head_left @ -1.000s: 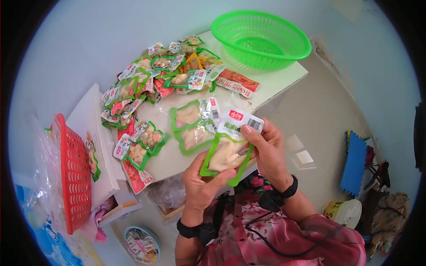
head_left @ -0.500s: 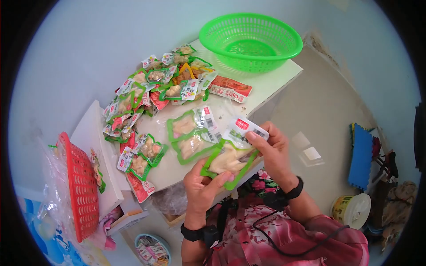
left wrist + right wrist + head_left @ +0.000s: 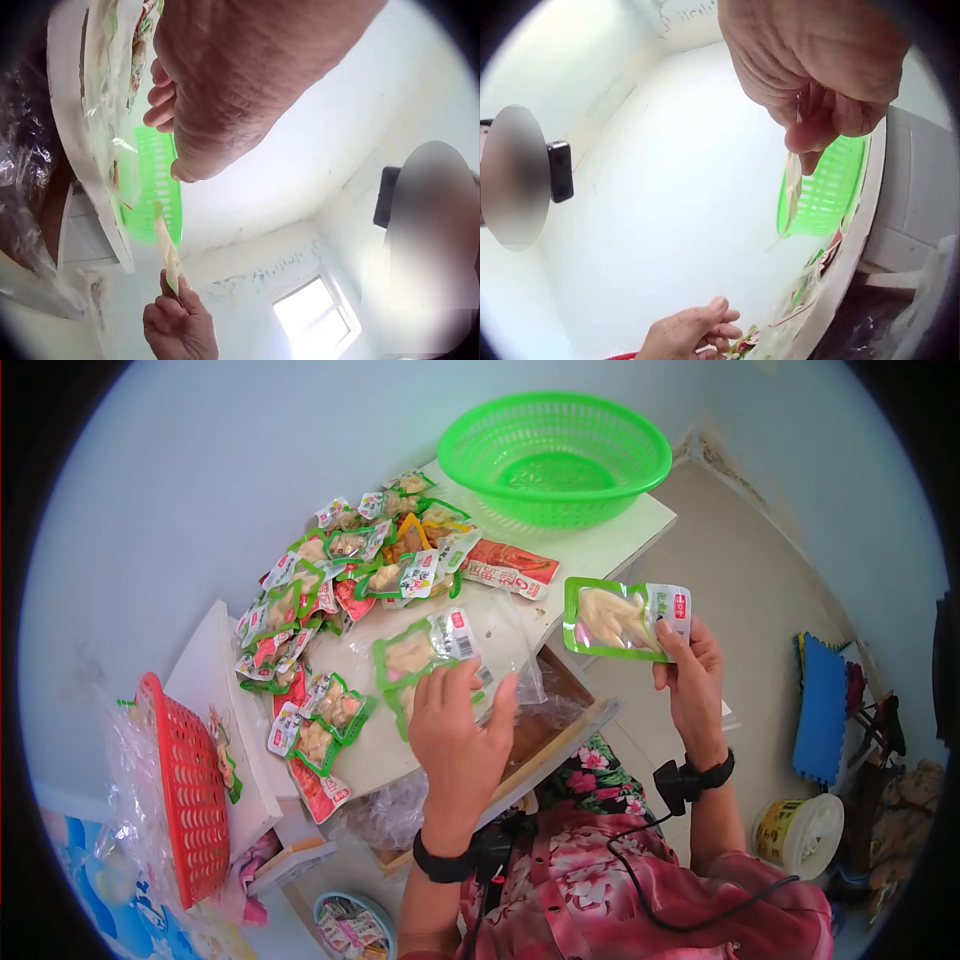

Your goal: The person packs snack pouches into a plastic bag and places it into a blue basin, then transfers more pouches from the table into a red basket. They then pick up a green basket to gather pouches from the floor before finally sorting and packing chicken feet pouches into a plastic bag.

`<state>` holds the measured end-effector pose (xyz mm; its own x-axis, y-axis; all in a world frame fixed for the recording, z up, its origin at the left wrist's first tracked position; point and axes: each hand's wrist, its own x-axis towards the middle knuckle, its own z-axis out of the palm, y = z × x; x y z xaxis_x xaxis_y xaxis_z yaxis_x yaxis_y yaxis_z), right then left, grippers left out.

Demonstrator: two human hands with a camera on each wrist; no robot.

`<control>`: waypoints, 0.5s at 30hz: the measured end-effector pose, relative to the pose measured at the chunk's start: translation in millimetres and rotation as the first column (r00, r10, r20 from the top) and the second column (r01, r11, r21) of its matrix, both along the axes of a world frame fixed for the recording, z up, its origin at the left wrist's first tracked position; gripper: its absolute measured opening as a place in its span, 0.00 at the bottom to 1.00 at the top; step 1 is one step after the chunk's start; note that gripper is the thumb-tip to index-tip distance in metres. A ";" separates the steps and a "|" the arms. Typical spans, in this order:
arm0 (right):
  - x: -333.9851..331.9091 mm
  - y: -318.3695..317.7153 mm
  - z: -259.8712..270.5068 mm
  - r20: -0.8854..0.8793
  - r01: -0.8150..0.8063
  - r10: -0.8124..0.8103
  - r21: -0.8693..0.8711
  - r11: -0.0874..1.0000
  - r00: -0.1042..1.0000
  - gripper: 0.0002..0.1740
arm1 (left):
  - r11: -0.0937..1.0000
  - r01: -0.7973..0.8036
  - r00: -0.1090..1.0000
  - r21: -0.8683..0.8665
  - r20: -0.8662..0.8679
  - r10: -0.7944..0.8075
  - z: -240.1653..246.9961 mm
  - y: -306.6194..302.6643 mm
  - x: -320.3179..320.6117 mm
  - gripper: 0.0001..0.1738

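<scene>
My right hand point(image 3: 692, 680) pinches the printed white end of a green-edged, vacuum-sealed meat packet point(image 3: 612, 618), thumb on top. The packet's clear window shows pale meat; it is held out past the table's right edge. In the right wrist view this packet point(image 3: 793, 187) appears edge-on under my fingers. My left hand point(image 3: 460, 745), fingers loosely spread and holding nothing, is over the front of the table. Close beyond its fingers lies a clear plastic bag point(image 3: 508, 645) with similar green-edged packets point(image 3: 408, 652); the hand partly hides them.
Many sealed packets point(image 3: 290, 595) are heaped along the table's point(image 3: 590, 555) wall side. A green basket point(image 3: 555, 510) stands at the far end, a red basket point(image 3: 185, 790) at left. Below the front edge is an open drawer point(image 3: 550, 745) with clear plastic. A small tub point(image 3: 355, 925) stands on the floor.
Both hands held the packet before; the left has let go and moved toward the bag on the table. My right hand has carried the packet right and up, turning it sideways.
</scene>
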<state>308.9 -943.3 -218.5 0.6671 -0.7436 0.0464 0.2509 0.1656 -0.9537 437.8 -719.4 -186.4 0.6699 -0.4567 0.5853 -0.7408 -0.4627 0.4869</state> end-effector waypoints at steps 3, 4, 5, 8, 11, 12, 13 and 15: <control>9.2 9.4 -7.1 0.033 0.041 -0.043 0.039 0.998 0.999 0.09 | 0.992 -0.045 0.987 0.118 0.158 0.026 2.9 -24.9 3.9 0.17; 13.7 11.9 -11.5 0.028 0.048 -0.049 0.031 0.998 0.998 0.09 | 0.988 -0.057 0.987 0.145 0.155 0.035 1.8 -31.9 4.8 0.17; 18.6 14.6 -16.7 0.022 0.054 -0.054 0.024 0.998 0.998 0.09 | 0.983 -0.070 0.988 0.172 0.151 0.044 0.0 -35.8 5.4 0.18; 26.0 22.1 -22.8 0.006 0.050 -0.050 0.010 0.999 0.999 0.09 | 0.956 -0.104 0.983 0.273 0.175 0.057 -6.0 -39.0 7.8 0.14; 29.7 29.0 -22.6 0.004 0.021 -0.022 0.035 0.999 1.000 0.09 | 0.957 -0.064 0.994 0.281 0.100 0.037 -14.8 -35.8 6.6 0.08; 29.9 31.3 -20.9 0.002 0.002 -0.002 0.040 0.999 1.000 0.08 | 0.964 -0.064 0.995 0.256 0.088 0.043 -15.8 -34.5 5.1 0.07; 30.3 33.7 -19.1 0.002 -0.018 0.018 0.044 0.999 1.000 0.08 | 0.971 -0.065 0.996 0.230 0.077 0.048 -16.7 -33.8 3.6 0.06; 31.9 38.8 -15.5 0.004 -0.061 0.061 0.047 0.997 0.998 0.08 | 0.984 -0.055 0.998 0.170 0.047 0.047 -16.5 -34.3 1.2 0.04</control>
